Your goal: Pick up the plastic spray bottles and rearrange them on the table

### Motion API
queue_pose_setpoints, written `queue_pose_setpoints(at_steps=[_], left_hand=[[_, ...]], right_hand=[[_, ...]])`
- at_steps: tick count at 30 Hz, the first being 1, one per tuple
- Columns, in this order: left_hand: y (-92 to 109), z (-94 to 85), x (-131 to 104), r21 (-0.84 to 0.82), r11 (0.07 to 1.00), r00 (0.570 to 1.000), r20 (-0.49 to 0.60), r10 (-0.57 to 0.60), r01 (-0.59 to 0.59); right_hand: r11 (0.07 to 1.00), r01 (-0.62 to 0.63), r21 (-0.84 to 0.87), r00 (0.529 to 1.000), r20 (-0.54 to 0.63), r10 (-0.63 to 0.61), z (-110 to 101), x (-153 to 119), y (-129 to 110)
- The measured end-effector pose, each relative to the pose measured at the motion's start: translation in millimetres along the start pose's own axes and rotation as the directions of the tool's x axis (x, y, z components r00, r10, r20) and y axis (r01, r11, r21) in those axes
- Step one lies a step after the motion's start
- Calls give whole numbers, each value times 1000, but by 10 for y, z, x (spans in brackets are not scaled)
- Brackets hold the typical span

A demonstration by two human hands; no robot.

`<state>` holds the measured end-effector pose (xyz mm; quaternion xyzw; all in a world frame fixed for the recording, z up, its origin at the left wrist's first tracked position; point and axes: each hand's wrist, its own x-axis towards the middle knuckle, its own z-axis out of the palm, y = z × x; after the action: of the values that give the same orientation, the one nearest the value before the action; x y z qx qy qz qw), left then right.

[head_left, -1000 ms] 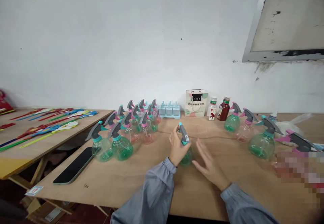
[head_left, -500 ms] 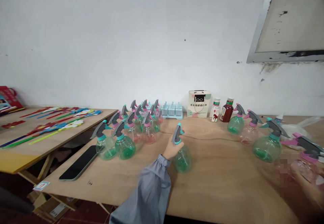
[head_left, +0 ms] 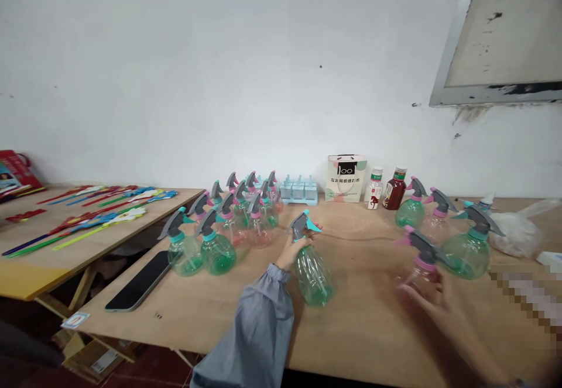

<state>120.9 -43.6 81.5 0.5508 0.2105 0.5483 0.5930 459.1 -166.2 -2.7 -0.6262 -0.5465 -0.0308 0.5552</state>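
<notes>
Slip could be caused by neck-only grip
Tilted green spray bottle [head_left: 315, 280] is gripped by left hand [head_left: 291, 253]; pink spray bottle [head_left: 415, 275] is clasped by right hand [head_left: 434, 305].

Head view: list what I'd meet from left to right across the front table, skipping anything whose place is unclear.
Phone, green spray bottle in the left hand, white bottle, pink spray bottle in the right hand, plastic bag.

L hand [head_left: 291, 252] grips 1 green spray btl [head_left: 314, 277], R hand [head_left: 434, 301] 1 pink btl [head_left: 415, 278], blurred, roughly upright AFAICT.
</notes>
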Motion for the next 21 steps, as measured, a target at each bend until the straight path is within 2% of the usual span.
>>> queue_pose_setpoints(at_steps=[3, 6, 9, 11, 13, 19, 21], left_hand=[[11, -6, -5, -23, 1000, 1000, 25, -4, 5], [19, -20, -7, -38, 999, 999, 43, -4, 6], [18, -41, -10, 12, 999, 999, -15, -31, 31], [16, -46, -14, 53, 998, 995, -101, -24, 30], [16, -33, -20, 73, 997, 990, -140, -5, 15], [31, 58, -43, 55, 998, 1000, 0, -2, 2], [22, 57, -50, 57, 998, 1000, 0, -28, 28]], right_hand=[[997, 73, 27, 986, 149, -76, 455, 219, -194], [996, 15, 89, 973, 227, -35, 894, 407, -364], [994, -8, 112, 978, 207, -15, 1177, 485, -457], [993, 12, 116, 985, 172, -32, 1251, 481, -470], [993, 35, 111, 987, 152, -52, 1256, 456, -457], [996, 58, 73, 990, 128, -67, 1181, 402, -372], [997, 52, 55, 991, 123, -59, 1179, 397, -347]])
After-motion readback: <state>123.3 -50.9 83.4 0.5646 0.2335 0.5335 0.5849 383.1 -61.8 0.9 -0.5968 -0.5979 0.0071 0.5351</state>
